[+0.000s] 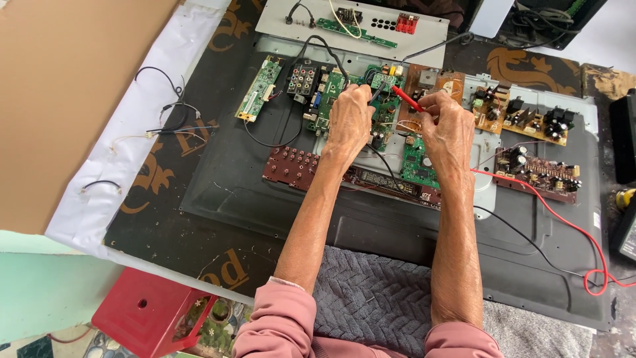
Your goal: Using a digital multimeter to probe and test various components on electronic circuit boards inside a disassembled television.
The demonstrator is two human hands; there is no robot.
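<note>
Main circuit board (344, 99): green, lying on the grey metal back of an opened flat television (371, 219), under both hands.
Left hand (350, 119): fingers are closing around a black probe (376, 93), its tip resting on the board.
Right hand (447, 126): fingers are pinching a red probe (405, 97), angled down toward the board's upper right corner.
Leads: a red wire (563, 222) and a black wire (523, 235) are trailing right across the television's back.
Neighbouring boards: a narrow green strip board (260, 88) at left, brown power boards (523, 116) at right.
Surface: a dark patterned mat (159, 232) is lying under the television, a grey towel (371, 298) near the person.
Room: brown cardboard (73, 86) is leaning at left, a red stool (149, 311) standing below.
</note>
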